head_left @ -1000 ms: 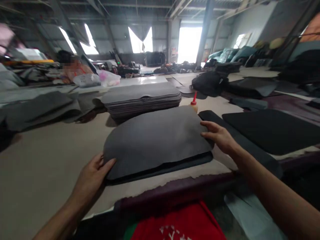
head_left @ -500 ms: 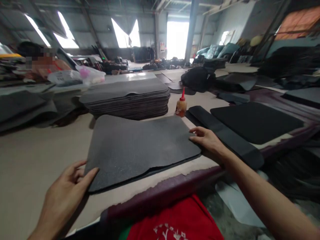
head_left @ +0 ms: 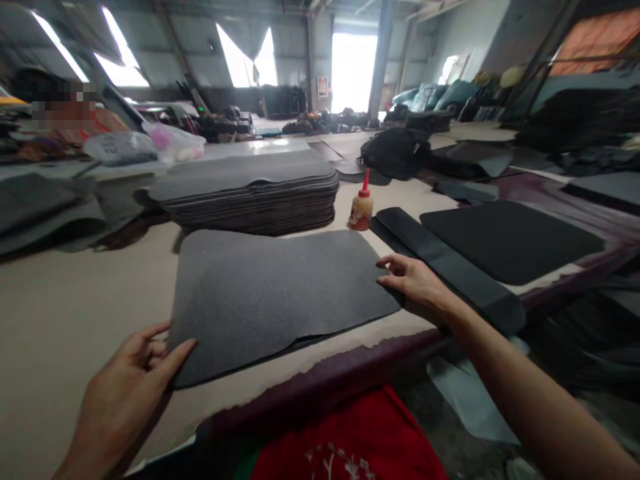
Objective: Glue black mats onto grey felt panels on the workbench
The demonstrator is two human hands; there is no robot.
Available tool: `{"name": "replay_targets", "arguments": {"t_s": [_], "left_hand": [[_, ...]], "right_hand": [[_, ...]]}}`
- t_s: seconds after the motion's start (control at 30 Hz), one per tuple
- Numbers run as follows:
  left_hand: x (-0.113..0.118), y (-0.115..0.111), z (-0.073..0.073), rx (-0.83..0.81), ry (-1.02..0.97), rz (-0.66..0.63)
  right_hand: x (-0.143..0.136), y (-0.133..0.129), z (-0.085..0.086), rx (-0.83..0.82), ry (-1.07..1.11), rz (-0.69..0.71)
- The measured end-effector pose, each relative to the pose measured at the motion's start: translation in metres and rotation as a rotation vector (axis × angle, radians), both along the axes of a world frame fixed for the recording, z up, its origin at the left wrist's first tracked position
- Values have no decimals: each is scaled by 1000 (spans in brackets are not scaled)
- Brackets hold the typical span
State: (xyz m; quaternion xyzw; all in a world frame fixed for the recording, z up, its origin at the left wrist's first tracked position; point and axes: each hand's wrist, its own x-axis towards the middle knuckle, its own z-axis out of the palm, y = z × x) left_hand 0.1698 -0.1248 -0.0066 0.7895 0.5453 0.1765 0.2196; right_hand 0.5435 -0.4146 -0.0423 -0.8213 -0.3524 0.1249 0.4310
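Note:
A dark grey sheet with rounded corners [head_left: 275, 293] lies at the front of the table, its near edge showing at least one more layer beneath. My left hand [head_left: 130, 380] pinches its near left corner, thumb on top and fingers at the side. At the right edge, my right hand [head_left: 407, 280] grips it between thumb and fingers. Just behind stands a thick stack of similar grey sheets [head_left: 250, 193]. A glue bottle with a red nozzle [head_left: 361, 208] stands upright to the right of that stack.
Black strips [head_left: 450, 273] and a black rounded panel [head_left: 510, 240] lie on the right. Limp dark sheets [head_left: 45, 207] are at the left, plastic bags [head_left: 173, 143] behind. A black bundle [head_left: 393, 153] sits farther back. Another person [head_left: 65, 120] is at the far left.
The near edge of the grey sheet looks lower and its layers lie closer together. Both hands keep their hold. The whole view has shifted slightly.

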Motion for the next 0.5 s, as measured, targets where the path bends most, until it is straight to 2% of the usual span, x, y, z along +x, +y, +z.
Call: {"name": "replay_targets", "arguments": {"t_s": [0.27, 0.5], "left_hand": [[3, -1, -2, 9, 11, 10], [-1, -2, -6, 59, -86, -61]], "right_hand": [[2, 0, 2, -25, 9, 14], [4, 0, 2, -1, 28, 14]]}}
